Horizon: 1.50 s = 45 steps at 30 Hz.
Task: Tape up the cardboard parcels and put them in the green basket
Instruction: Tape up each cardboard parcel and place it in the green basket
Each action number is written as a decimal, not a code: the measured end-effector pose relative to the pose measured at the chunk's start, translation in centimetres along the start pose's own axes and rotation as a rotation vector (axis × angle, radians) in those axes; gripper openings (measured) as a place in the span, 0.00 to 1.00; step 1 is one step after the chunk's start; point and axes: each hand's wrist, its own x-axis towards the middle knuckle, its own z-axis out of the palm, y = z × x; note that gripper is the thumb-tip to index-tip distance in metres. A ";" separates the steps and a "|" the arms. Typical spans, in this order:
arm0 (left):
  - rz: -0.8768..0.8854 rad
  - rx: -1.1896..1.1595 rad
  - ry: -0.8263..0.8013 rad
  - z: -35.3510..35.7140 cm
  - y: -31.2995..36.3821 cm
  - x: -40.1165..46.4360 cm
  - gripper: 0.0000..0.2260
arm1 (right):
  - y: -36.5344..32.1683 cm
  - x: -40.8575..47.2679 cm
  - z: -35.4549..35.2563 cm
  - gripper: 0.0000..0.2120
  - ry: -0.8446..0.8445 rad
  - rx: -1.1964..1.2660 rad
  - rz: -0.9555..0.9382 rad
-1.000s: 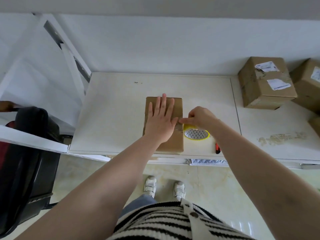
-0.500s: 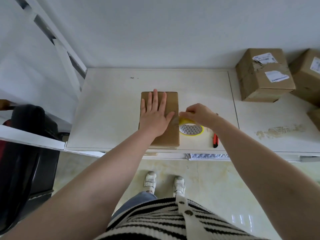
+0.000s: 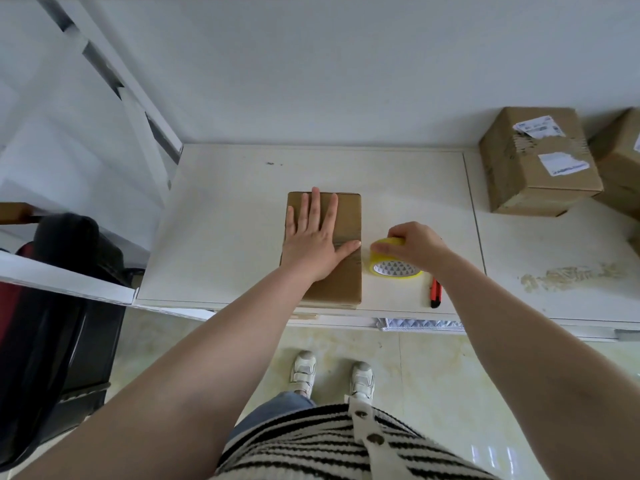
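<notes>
A flat brown cardboard parcel [image 3: 346,216] lies near the front edge of the white table [image 3: 225,220]. My left hand [image 3: 313,237] presses flat on the parcel, fingers straight and thumb stretched toward its right edge. Just right of the parcel, my right hand [image 3: 415,245] grips a yellow roll of tape [image 3: 393,263] from above. A strip of tape seems to run from the roll onto the parcel by my left thumb, but it is hard to make out. No green basket is in view.
A red utility knife [image 3: 435,293] lies on the table right of the tape roll. Bigger labelled cardboard boxes [image 3: 536,161] stand at the back right. A black chair [image 3: 52,306] is on the left, beside a white frame. My feet are on the tiled floor below.
My right hand with the tape roll has moved to the right, away from the parcel's edge. My left hand stays pressed flat on the parcel.
</notes>
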 end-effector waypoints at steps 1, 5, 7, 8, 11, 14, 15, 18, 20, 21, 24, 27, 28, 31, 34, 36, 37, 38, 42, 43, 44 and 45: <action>0.002 0.001 -0.003 0.0 0.0 0.0 0.41 | -0.2 0.1 -0.2 0.21 -0.008 -0.011 -0.001; 0.003 -0.002 -0.015 -0.2 0.1 -0.1 0.41 | -0.2 0.0 -0.2 0.19 -0.026 0.055 0.028; 0.001 -0.004 -0.016 -0.2 0.1 0.0 0.41 | 0.7 -0.6 0.2 0.18 0.098 0.201 0.071; 0.001 0.000 -0.018 -0.2 0.1 0.0 0.41 | 1.4 -1.1 0.5 0.18 0.207 0.232 0.117; 0.000 0.014 -0.022 -0.2 0.2 0.1 0.41 | 3.9 -2.8 1.2 0.15 0.413 0.089 0.403; 0.000 0.012 -0.026 -0.2 0.2 0.1 0.41 | 5.1 -3.6 2.3 0.20 0.307 -0.020 0.552; 0.001 0.009 -0.025 -0.2 0.2 0.1 0.41 | 5.1 -3.5 2.5 0.19 0.299 0.004 0.565; 0.001 0.008 -0.023 -0.2 0.2 0.1 0.41 | 5.1 -3.3 2.5 0.17 0.330 0.188 0.606; -0.001 0.011 -0.029 -0.2 0.2 0.0 0.41 | 5.0 -3.2 1.8 0.14 0.311 0.225 0.597; -0.003 0.015 -0.032 -0.2 0.2 -0.1 0.41 | 4.7 -3.1 1.3 0.11 0.321 0.235 0.572; -0.008 0.018 -0.018 -0.1 0.2 0.0 0.41 | 2.5 -2.8 -1.4 0.07 0.474 0.334 0.432; 0.004 -0.008 -0.007 -0.3 0.2 -0.1 0.41 | -1.7 -2.1 -3.9 0.08 0.569 0.473 0.230; 0.012 -0.013 0.002 -0.3 0.2 -0.2 0.41 | -3.3 -2.0 -4.1 0.09 0.510 0.586 0.158; 0.024 -0.016 0.018 -0.4 0.2 -0.4 0.41 | -7.1 -2.3 -2.6 0.16 0.229 0.770 0.062; 0.013 -0.017 0.015 -0.6 0.2 -0.5 0.41 | -8.0 -2.7 -0.1 0.19 0.106 0.666 0.135; 0.008 -0.011 0.006 -0.7 0.1 -0.4 0.41 | -7.3 -2.9 0.9 0.22 0.128 0.575 0.202; 0.005 -0.004 0.010 -0.7 -0.1 -0.4 0.41 | -6.7 -3.0 1.1 0.22 0.146 0.568 0.222; 0.004 -0.001 0.017 -0.7 -0.2 -0.4 0.41 | -6.3 -3.2 1.1 0.21 0.155 0.584 0.230; 0.011 -0.031 0.030 -0.8 -0.6 -0.5 0.41 | -5.6 -4.1 0.8 0.17 0.108 0.577 0.185; 0.010 -0.034 0.033 -0.7 -0.6 -0.6 0.42 | -5.4 -4.3 0.7 0.16 0.101 0.561 0.177; 0.010 -0.033 0.036 -0.7 -0.6 -0.6 0.42 | -5.2 -4.4 0.7 0.15 0.099 0.560 0.170; 0.011 -0.029 0.037 -0.7 -0.6 -0.5 0.42 | -4.9 -4.5 0.7 0.14 0.100 0.572 0.159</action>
